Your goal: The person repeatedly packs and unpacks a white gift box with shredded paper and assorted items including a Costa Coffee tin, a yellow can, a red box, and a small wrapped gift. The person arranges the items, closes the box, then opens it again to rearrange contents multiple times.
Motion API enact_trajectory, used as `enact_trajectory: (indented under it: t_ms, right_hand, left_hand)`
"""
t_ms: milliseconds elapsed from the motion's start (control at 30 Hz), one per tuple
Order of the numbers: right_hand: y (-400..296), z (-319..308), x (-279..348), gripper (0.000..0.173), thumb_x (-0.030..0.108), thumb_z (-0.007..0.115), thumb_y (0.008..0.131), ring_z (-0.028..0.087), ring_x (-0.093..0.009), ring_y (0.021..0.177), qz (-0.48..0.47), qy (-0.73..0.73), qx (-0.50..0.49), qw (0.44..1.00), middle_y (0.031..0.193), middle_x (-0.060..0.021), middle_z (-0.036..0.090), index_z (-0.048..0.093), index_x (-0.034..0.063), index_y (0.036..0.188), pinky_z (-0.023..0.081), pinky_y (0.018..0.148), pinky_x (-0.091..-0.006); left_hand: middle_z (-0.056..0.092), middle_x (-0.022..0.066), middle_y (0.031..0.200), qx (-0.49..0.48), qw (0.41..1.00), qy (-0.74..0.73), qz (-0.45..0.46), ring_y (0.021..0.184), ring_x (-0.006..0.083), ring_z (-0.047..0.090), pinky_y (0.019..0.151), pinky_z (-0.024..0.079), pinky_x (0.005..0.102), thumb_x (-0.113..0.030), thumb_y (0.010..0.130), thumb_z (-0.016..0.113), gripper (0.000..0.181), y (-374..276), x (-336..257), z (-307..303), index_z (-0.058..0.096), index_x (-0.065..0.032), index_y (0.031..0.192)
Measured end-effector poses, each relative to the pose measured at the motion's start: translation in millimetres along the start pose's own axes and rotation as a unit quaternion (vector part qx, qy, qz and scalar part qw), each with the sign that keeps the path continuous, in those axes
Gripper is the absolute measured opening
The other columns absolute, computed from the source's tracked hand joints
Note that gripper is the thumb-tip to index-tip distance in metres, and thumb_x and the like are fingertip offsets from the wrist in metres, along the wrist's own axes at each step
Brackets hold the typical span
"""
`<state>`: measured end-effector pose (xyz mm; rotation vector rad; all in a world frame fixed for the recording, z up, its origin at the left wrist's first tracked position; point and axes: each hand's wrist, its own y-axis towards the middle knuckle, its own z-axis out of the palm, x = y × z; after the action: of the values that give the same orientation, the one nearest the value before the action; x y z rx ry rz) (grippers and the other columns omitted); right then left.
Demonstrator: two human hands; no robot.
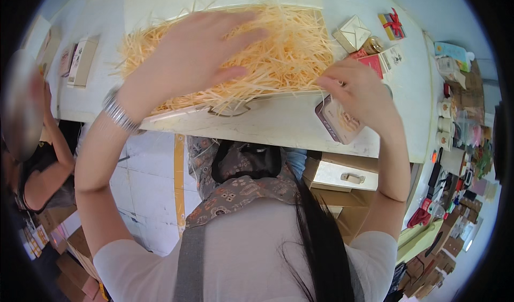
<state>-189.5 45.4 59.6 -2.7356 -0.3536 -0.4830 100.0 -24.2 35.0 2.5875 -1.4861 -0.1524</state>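
Observation:
Pale yellow shredded paper (289,57) fills a shallow, light-coloured box (192,112) on the white table. My left hand (180,57) hovers over or rests on the shreds, blurred, its fingers spread and holding nothing; a silver bangle circles that wrist. At the box's right front corner is my right hand (357,93), with thumb and fingers drawn together near the shreds. Whether it pinches a strand is unclear. Just below that hand sits a printed carton (341,121) near the table's front edge, partly covered by the hand.
Right of the box lie a cream envelope-like box (352,33), a gold-lidded jar (373,44), a red packet (371,65) and a ribboned small box (393,25). Slim cartons (82,63) stand at left. Another person's arm (54,141) shows at far left. A drawer (345,175) is below.

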Motion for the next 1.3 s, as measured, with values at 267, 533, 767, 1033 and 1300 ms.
enact_trajectory:
  t_ms: [267, 533, 767, 1033, 1300]
  right_hand:
    - [95.3, 66.1, -39.7, 0.042, 0.037, 0.045, 0.095, 0.063, -0.035, 0.102, -0.004, 0.008, 0.267, 0.964, 0.111, -0.019, 0.066, 0.067, 0.0048, 0.109, 0.048, 0.089, -0.043]
    - [62.3, -6.8, 10.2, 0.048, 0.034, 0.054, 0.094, 0.056, -0.034, 0.116, 0.009, -0.026, 0.176, 0.984, 0.131, -0.0199, 0.055, 0.051, 0.0069, 0.134, 0.044, 0.098, -0.0363]
    - [115.1, 89.9, -9.3, 0.074, 0.052, 0.044, 0.096, 0.009, -0.037, 0.148, 0.006, -0.088, -0.023, 0.996, 0.161, -0.017, 0.008, 0.021, 0.0097, 0.152, 0.019, 0.112, -0.0611]
    - [114.6, 91.5, -5.4, 0.074, 0.059, 0.035, 0.097, 0.003, -0.036, 0.148, 0.012, -0.249, 0.076, 0.965, 0.162, -0.0134, -0.001, 0.031, 0.0065, 0.149, 0.016, 0.113, -0.0626]
    - [118.2, 97.4, -25.6, 0.071, 0.055, 0.042, 0.096, 0.007, -0.037, 0.148, -0.011, -0.269, 0.043, 0.962, 0.161, -0.0162, 0.004, 0.033, 0.0072, 0.148, 0.018, 0.112, -0.0629]
  left_hand:
    - [0.026, 0.0043, 0.157, 0.005, 0.99, -0.046, 0.13, 0.143, 0.0272, 0.028, 0.108, 0.033, 0.0536, -0.042, 0.086, 0.061, 0.057, 81.8, 4.1, 147.9, 0.052, -0.0188, 0.137]
    - [0.039, 0.0065, 0.149, 0.058, 0.995, -0.052, 0.064, 0.136, 0.0226, 0.038, 0.096, 0.041, 0.0459, -0.038, 0.082, 0.062, 0.033, 67.9, 2.9, 140.3, 0.07, -0.0118, 0.1]
    - [0.049, 0.0093, 0.139, 0.089, 0.988, -0.094, 0.089, 0.133, 0.0262, 0.04, 0.103, 0.038, 0.0456, -0.038, 0.088, 0.059, 0.04, 56.4, 14.9, 137.0, 0.062, -0.0105, 0.116]
    - [0.027, 0.0253, 0.152, -0.025, 0.921, 0.052, -0.385, 0.141, 0.0414, 0.026, 0.109, 0.027, 0.0566, -0.055, 0.09, 0.052, 0.079, -84.4, 13.7, 17.1, 0.033, -0.0015, 0.145]
    - [-0.002, 0.0333, 0.155, 0.231, 0.89, 0.097, -0.381, 0.142, 0.0541, -0.002, 0.11, 0.017, 0.0658, -0.065, 0.085, 0.055, 0.106, -70.4, 37.3, 100.3, 0.007, 0.0031, 0.152]
